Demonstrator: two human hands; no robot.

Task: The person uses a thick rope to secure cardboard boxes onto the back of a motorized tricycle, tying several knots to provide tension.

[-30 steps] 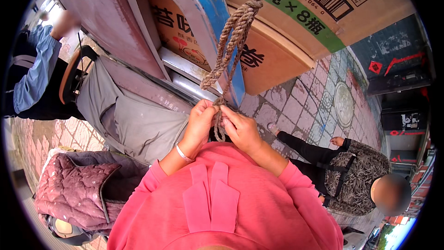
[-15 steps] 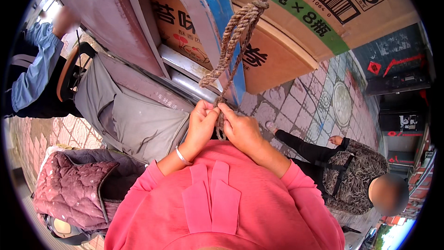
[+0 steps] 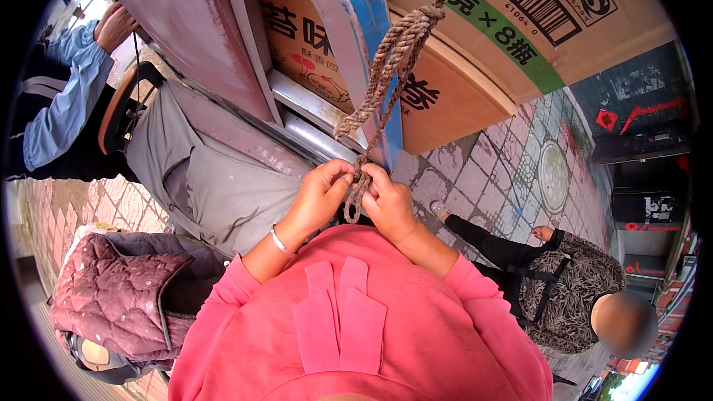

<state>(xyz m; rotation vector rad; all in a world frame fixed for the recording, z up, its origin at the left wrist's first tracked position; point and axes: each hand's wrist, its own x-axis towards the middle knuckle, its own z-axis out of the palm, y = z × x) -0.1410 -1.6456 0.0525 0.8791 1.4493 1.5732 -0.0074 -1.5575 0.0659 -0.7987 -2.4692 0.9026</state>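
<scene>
Since the earlier frame both hands have shifted slightly toward 3 o'clock, staying on the knot. The left hand (image 3: 319, 197) and right hand (image 3: 386, 204) each pinch the thick brown twisted fibre rope (image 3: 386, 67), fingers closed on its lower end, which rises toward 1 o'clock over the blue metal cart rail (image 3: 364, 30). The knot seems mid-tying; cinching it likely needs a firm pull. Two printed cardboard boxes (image 3: 445, 96), one rope, two bystanders.
</scene>
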